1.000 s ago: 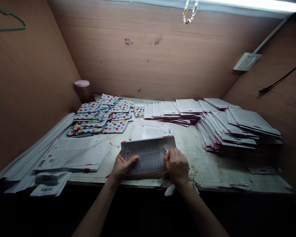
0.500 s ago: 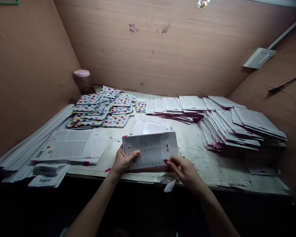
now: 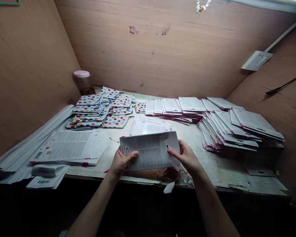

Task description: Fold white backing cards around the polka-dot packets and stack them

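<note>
A grey and white printed card, with a small cut-out near its right end, is held tilted above the table's front edge. My left hand grips its left end, thumb on the printed face and fingers behind. On the right end, my right hand has its thumb beside the cut-out and its other fingers behind the card. Just beyond the card lie flat printed cards. Under its lower right edge is a torn brownish patch, with a white scrap hanging at the table edge.
Polka-dot packets are piled at the back left, near a pink-lidded jar. Card stacks fill the right side. More printed cards and a barcode label roll lie on the left.
My right hand has moved up from the card's lower right corner and now grips its right end. The small pink bit at its fingertips no longer shows. The card has shifted slightly left.
</note>
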{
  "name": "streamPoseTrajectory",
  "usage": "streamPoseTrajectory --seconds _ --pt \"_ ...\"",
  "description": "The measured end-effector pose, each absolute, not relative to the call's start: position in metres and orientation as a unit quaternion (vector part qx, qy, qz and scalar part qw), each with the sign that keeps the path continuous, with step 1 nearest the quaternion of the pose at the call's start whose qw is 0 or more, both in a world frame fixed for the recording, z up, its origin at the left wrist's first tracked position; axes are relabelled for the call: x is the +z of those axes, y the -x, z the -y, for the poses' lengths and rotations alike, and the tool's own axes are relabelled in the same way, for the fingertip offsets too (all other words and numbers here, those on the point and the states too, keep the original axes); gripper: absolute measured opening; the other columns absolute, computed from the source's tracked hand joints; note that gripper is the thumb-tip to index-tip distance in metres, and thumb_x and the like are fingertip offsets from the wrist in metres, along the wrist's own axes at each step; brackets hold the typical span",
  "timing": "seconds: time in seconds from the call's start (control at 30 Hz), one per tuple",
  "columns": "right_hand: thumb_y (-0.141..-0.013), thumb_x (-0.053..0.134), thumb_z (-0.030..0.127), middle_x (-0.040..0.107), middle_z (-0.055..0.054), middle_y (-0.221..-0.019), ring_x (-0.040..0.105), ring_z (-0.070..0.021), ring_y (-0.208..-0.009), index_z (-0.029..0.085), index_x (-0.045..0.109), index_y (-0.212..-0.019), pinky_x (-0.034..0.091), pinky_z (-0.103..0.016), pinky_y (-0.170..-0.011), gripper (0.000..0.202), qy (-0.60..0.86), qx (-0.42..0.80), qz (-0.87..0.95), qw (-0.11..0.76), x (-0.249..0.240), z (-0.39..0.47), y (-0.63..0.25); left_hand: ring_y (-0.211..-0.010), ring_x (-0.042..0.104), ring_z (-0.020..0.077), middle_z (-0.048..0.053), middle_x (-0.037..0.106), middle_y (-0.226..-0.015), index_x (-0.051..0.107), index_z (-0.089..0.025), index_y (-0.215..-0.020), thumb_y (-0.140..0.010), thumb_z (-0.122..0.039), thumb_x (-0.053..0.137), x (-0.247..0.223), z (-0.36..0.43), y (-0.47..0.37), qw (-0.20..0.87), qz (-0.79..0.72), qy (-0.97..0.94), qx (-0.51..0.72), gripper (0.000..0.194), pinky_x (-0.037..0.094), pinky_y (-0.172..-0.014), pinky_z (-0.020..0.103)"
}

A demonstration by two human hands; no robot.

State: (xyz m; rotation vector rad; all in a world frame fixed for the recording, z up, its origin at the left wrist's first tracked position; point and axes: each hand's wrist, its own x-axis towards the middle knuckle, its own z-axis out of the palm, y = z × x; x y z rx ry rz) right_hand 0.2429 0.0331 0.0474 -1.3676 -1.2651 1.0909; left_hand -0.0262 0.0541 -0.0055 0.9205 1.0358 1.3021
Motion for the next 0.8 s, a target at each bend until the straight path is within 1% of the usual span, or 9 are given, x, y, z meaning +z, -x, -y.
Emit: streamPoseTrajectory --seconds 0.07,0.13,0.23,0.37,0.47,0.57,0.63,0.7,0.8 --pt "-0.067 0.079 0.045 0.07 -0.01 -0.099 0.065 -0.023 -0.084 0.017 0.062 -0.102 0.053 -0.033 -0.071 0.048 0.511 0.539 0.494 0.451 0.044 -0.039 -0.242 -0.09 0.069 0.0222 0.007 0.073 -0.096 0.059 -0.015 -0.103 -0.058 -0.027 0.087 -0.006 -0.054 0.027 0.581 -0.444 -0.397 0.555 0.055 0.055 -0.079 0.032" --pt "-0.064 0.079 0.043 0.071 -0.01 -0.095 0.066 -0.0232 -0.081 0.015 0.064 -0.096 0.053 -0.034 -0.071 0.045 0.512 0.547 0.493 0.443 0.045 -0.04 -0.242 -0.088 0.069 0.0217 0.007 0.073 -0.096 0.058 -0.015 -0.102 -0.058 -0.027 0.087 -0.007 -0.054 0.027 0.58 -0.443 -0.401 0.554 0.054 0.056 -0.078 0.031" --pt "-0.061 0.077 0.041 0.072 -0.009 -0.086 0.066 -0.0235 -0.077 0.014 0.066 -0.089 0.053 -0.032 -0.066 0.04 0.571 0.478 0.501 0.442 0.047 -0.036 -0.236 -0.09 0.069 0.0223 0.007 0.073 -0.097 0.058 -0.015 -0.102 -0.059 -0.025 0.086 -0.009 -0.052 0.027 0.578 -0.438 -0.408 0.555 0.053 0.056 -0.079 0.031" --pt "-0.062 0.072 0.032 0.065 -0.002 -0.07 0.059 -0.0178 -0.064 0.017 0.061 -0.079 0.045 -0.026 -0.056 0.025 0.66 0.335 0.476 0.474 0.041 -0.032 -0.217 -0.096 0.069 0.0234 0.007 0.073 -0.101 0.059 -0.016 -0.106 -0.059 -0.025 0.086 -0.01 -0.048 0.027 0.57 -0.428 -0.415 0.565 0.054 0.055 -0.085 0.033" --pt "-0.06 0.073 0.026 0.062 0.002 -0.066 0.056 -0.0163 -0.061 0.019 0.059 -0.086 0.042 -0.025 -0.054 0.031 0.686 0.296 0.454 0.485 0.036 -0.032 -0.215 -0.097 0.068 0.0246 0.008 0.073 -0.102 0.06 -0.015 -0.108 -0.059 -0.026 0.086 -0.01 -0.046 0.027 0.567 -0.422 -0.423 0.567 0.056 0.054 -0.088 0.035" --pt "-0.059 0.079 0.029 0.069 -0.002 -0.084 0.062 -0.018 -0.073 0.019 0.061 -0.1 0.048 -0.027 -0.065 0.046 0.589 0.473 0.451 0.475 0.037 -0.033 -0.23 -0.096 0.069 0.0245 0.008 0.073 -0.101 0.061 -0.016 -0.107 -0.059 -0.025 0.086 -0.01 -0.047 0.028 0.578 -0.424 -0.422 0.556 0.055 0.054 -0.087 0.034" --pt "-0.06 0.081 0.034 0.07 -0.006 -0.089 0.064 -0.019 -0.076 0.015 0.064 -0.095 0.05 -0.029 -0.069 0.043 0.517 0.586 0.442 0.44 0.04 -0.032 -0.244 -0.094 0.069 0.0238 0.008 0.074 -0.099 0.061 -0.016 -0.105 -0.059 -0.024 0.086 -0.009 -0.048 0.028 0.591 -0.424 -0.416 0.546 0.053 0.055 -0.084 0.033" --pt "-0.062 0.082 0.038 0.07 -0.008 -0.084 0.064 -0.0191 -0.071 0.012 0.067 -0.088 0.05 -0.029 -0.066 0.039 0.498 0.625 0.44 0.409 0.042 -0.03 -0.254 -0.091 0.069 0.0229 0.007 0.074 -0.096 0.061 -0.015 -0.103 -0.059 -0.024 0.086 -0.008 -0.049 0.027 0.602 -0.42 -0.412 0.54 0.051 0.055 -0.082 0.031" --pt "-0.066 0.08 0.044 0.071 -0.008 -0.082 0.065 -0.0201 -0.072 0.012 0.068 -0.088 0.05 -0.03 -0.066 0.04 0.478 0.642 0.443 0.405 0.044 -0.025 -0.258 -0.088 0.069 0.0213 0.007 0.073 -0.096 0.062 -0.015 -0.102 -0.059 -0.025 0.086 -0.008 -0.05 0.027 0.612 -0.414 -0.405 0.538 0.05 0.055 -0.079 0.03"
